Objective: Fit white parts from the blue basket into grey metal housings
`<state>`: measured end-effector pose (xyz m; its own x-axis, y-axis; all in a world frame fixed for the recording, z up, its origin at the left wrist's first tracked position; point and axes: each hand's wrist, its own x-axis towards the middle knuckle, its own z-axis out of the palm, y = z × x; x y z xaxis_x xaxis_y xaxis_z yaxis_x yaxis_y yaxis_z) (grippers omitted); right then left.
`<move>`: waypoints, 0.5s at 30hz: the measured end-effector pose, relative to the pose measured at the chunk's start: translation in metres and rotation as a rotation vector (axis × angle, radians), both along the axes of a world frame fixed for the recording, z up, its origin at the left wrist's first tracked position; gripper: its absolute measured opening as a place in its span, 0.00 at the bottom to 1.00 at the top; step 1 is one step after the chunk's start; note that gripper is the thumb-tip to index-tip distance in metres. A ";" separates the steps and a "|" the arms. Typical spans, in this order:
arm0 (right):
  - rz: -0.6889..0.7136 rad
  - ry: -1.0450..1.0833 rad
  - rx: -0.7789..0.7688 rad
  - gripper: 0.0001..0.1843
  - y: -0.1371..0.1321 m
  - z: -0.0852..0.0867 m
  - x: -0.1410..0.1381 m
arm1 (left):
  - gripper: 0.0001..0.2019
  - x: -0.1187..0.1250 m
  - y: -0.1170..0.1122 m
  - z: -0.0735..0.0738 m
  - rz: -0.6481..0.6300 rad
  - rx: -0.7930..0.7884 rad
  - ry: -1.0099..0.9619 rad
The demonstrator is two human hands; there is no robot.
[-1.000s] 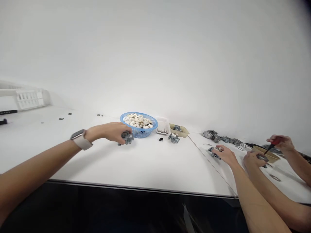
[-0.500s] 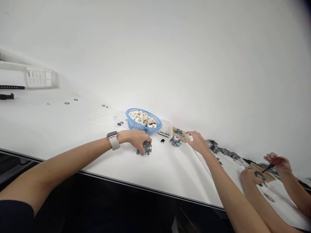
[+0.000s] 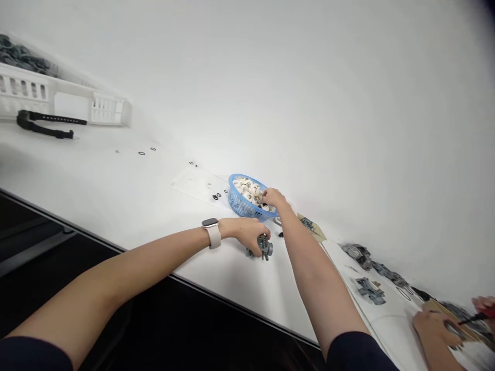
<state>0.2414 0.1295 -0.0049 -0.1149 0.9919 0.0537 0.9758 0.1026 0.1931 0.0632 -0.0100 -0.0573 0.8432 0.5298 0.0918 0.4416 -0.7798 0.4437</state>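
Note:
My left hand (image 3: 247, 232), with a watch on its wrist, is closed around a small grey metal carburetor (image 3: 266, 249) on the white table (image 3: 216, 263). The fingers hide part of its body. My right hand (image 3: 274, 197) reaches into the right side of a blue plastic basket (image 3: 242, 206) full of white round parts (image 3: 249, 188). Its fingers are bent together among these parts, and whatever they hold cannot be made out. A small black part (image 3: 280, 234) lies between the carburetor and my right forearm.
Black rubber rings (image 3: 215, 197) lie left of the basket. White plastic bins (image 3: 108, 109) and a black strap (image 3: 58, 134) are at the far left. Right of my arm are a cardboard box (image 3: 317, 232) and more carburetors (image 3: 370, 291). A co-worker's hands (image 3: 436, 330) hold a screwdriver and metal part.
My right hand has moved left from beside the cardboard box, where it held something white, into the basket. My left hand still grips the carburetor. The view has shifted left.

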 end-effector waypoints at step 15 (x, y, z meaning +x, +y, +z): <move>0.171 0.108 -0.192 0.17 -0.063 0.064 0.018 | 0.19 0.002 0.005 -0.008 -0.045 -0.051 -0.072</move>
